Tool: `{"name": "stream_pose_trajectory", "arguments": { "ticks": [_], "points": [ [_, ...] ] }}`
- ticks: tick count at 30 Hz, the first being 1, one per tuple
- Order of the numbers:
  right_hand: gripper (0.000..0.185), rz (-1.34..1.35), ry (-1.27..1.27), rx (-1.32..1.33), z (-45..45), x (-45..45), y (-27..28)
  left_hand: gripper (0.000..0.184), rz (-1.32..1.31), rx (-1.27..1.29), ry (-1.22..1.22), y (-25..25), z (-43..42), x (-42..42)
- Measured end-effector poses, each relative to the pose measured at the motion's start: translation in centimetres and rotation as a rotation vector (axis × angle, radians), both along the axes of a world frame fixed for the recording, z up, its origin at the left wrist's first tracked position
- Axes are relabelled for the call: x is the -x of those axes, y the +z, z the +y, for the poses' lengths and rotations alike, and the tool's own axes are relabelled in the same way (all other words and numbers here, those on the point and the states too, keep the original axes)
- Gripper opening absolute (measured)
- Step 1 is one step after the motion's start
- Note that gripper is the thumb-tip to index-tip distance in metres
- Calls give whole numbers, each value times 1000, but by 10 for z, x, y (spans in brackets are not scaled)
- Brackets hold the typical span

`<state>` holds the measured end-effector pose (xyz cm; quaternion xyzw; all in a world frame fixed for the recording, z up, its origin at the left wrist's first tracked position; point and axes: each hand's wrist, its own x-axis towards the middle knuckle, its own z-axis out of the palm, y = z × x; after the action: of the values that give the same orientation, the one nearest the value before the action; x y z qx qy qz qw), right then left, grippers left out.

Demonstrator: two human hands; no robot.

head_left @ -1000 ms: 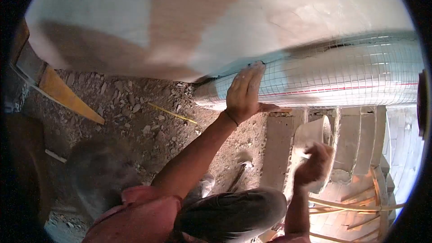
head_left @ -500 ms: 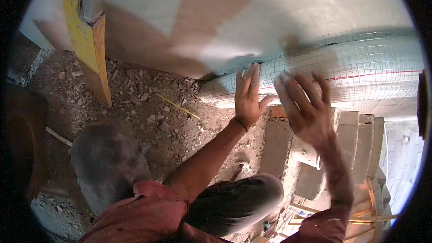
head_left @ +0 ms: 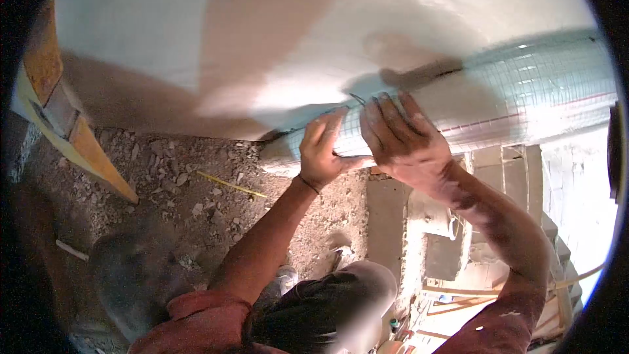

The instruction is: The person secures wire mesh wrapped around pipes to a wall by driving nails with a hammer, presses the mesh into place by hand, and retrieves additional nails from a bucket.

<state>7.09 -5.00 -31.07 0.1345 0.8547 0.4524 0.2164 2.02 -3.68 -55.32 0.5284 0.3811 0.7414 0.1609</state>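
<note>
A pale, square-grid mesh (head_left: 524,85) with a red line along it covers a long rounded form at the foot of the wall (head_left: 282,33). My left hand (head_left: 323,153) rests against its near end, fingers stretched up and thumb pointing right; a dark band circles the wrist. Just to the right, my right hand (head_left: 407,137) lies over the mesh with its fingers extended toward the wall. A thin dark wire-like piece (head_left: 357,99) sticks out by those fingertips. Whether any fingertip pinches the mesh is hidden.
A yellow spirit level (head_left: 82,137) leans at the left. Rubble (head_left: 177,177) covers the ground, with a thin yellow strip (head_left: 232,185) on it. Blocks (head_left: 386,223), a white pipe end (head_left: 452,226) and wooden strips (head_left: 458,293) lie at the lower right.
My right hand has come down onto the mesh, close beside the left, which still touches it. The view has shifted, so the level and mesh appear farther left.
</note>
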Motion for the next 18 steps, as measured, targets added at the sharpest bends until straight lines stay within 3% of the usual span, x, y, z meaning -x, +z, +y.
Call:
{"name": "stream_pose_trajectory", "arguments": {
  "ticks": [3,5,6,8,12,18],
  "points": [
    [42,26,-1,3,-4,3,2,103,-12,-8,-39,6,-10,-1],
    [42,52,27,-15,-1,-4,-2,102,53,128,179,15,-28,-10],
    [42,44,25,-32,-3,-2,1,102,45,111,177,21,-36,-17],
    [42,34,-2,-13,-4,0,2,105,-23,82,-58,29,-46,-28],
    [43,36,14,31,-4,1,10,119,77,74,-18,32,-35,-28],
    [45,42,-23,103,2,-2,2,104,40,23,179,24,-12,-28]
  ]
}}
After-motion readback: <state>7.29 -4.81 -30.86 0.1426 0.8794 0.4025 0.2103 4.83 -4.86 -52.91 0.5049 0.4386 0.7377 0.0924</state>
